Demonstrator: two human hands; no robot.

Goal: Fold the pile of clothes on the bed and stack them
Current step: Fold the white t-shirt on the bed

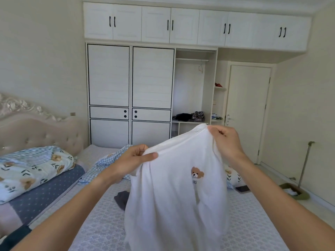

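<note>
A white T-shirt [174,196] with a small brown bear print hangs in the air above the bed [94,230]. My left hand [132,160] pinches its top edge on the left. My right hand [226,142] grips the top edge higher up on the right, so the shirt hangs tilted. Behind the shirt a dark grey garment [121,197] lies on the mattress, partly hidden. A blue checked cloth [101,165] is bunched up further back on the bed.
A floral pillow [30,169] rests on a blue dotted cover at the left by the headboard [36,131]. A phone [243,189] lies at the bed's right edge. A mop and dustpan [297,191] stand on the floor right. The wardrobe [130,91] faces me.
</note>
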